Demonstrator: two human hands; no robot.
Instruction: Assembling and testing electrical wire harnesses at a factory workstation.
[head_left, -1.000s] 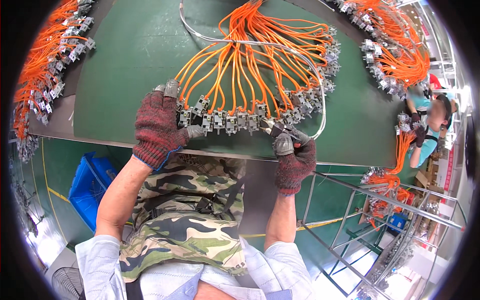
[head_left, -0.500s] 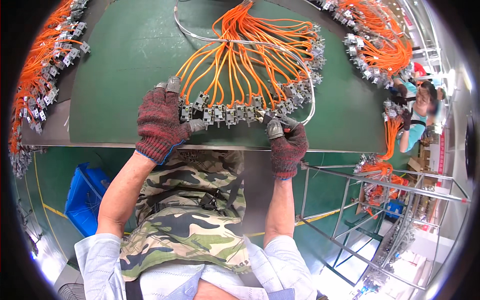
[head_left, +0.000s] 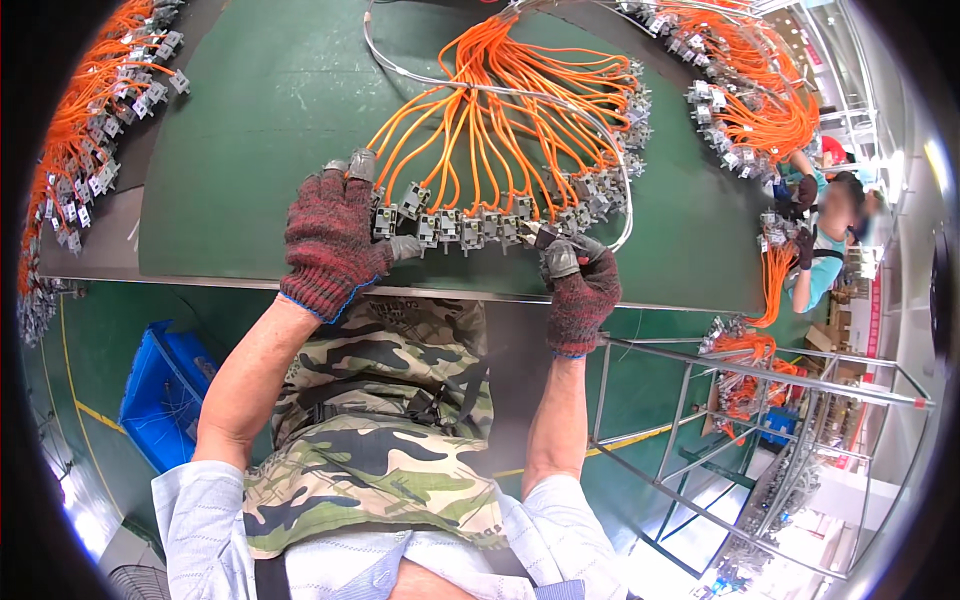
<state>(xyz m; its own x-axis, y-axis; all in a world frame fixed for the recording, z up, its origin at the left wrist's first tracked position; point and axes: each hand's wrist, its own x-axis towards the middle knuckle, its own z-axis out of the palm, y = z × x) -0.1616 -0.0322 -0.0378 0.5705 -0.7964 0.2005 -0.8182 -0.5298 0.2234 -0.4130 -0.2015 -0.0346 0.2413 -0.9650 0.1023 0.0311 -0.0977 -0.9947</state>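
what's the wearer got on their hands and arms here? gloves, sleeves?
Both hands wear knitted work gloves in a mottled dark red and grey yarn. The left hand glove has a blue-edged cuff and grey fingertips; the right hand glove looks the same, with grey tips too. Forearms are bare. Light blue sleeves are pushed up to about the elbows.

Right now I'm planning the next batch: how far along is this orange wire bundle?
Looks done: piles of orange-wired grey connectors lie at the green table's left edge and far right. In hand: the left hand presses the fanned bundle's connector row while the right hand works at one connector. Left: I cannot tell how many connectors in this row remain.
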